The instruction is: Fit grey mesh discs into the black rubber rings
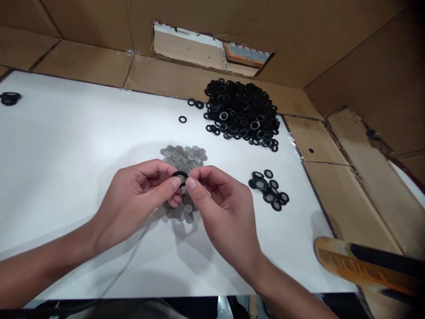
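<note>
My left hand (139, 199) and my right hand (219, 206) meet over the middle of the white sheet (66, 155). Together they pinch one black rubber ring (179, 176) between thumbs and fingertips; a grey disc seems to sit in its hole. Right under the hands lies a heap of grey mesh discs (183, 156), partly hidden by my fingers. To the right of my right hand is a small group of black rings with grey centres (269, 189).
A big pile of black rings (242, 113) lies at the back right, with loose rings (182, 119) beside it. More black rings (9, 98) sit at the far left edge. Cardboard walls surround the sheet. A yellow and black object (365, 266) lies at lower right.
</note>
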A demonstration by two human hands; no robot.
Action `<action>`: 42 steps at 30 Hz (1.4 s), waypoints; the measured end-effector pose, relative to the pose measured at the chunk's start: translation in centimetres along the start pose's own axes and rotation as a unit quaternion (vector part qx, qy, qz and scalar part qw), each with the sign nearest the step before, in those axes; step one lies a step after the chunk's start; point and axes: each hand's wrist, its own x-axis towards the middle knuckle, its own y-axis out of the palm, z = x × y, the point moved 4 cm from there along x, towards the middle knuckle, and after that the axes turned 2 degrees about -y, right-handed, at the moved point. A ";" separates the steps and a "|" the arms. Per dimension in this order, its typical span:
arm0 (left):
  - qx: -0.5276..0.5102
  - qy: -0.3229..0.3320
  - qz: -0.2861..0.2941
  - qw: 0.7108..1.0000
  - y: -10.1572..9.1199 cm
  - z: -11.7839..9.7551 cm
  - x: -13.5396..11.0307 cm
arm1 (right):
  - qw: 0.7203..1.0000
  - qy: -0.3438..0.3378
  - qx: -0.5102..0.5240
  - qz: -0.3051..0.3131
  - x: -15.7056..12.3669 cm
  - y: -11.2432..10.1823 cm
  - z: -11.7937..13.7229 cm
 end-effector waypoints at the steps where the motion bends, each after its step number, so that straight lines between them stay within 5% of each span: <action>1: 0.006 0.002 -0.001 1.000 0.0 0.0 0.0 | 1.000 -0.002 -0.004 0.004 0.0 0.1 0.0; 20: 0.045 0.035 0.024 0.998 0.2 0.4 -0.3 | 0.997 -0.059 -0.050 -0.021 -0.4 0.1 0.1; 29: 0.115 0.032 -0.046 0.992 -0.2 0.3 -0.5 | 0.997 -0.043 -0.066 -0.026 -0.6 -0.1 0.2; 42: 0.119 0.011 -0.035 0.992 -0.4 0.4 -0.6 | 0.996 -0.041 -0.070 -0.022 -0.6 -0.1 -0.1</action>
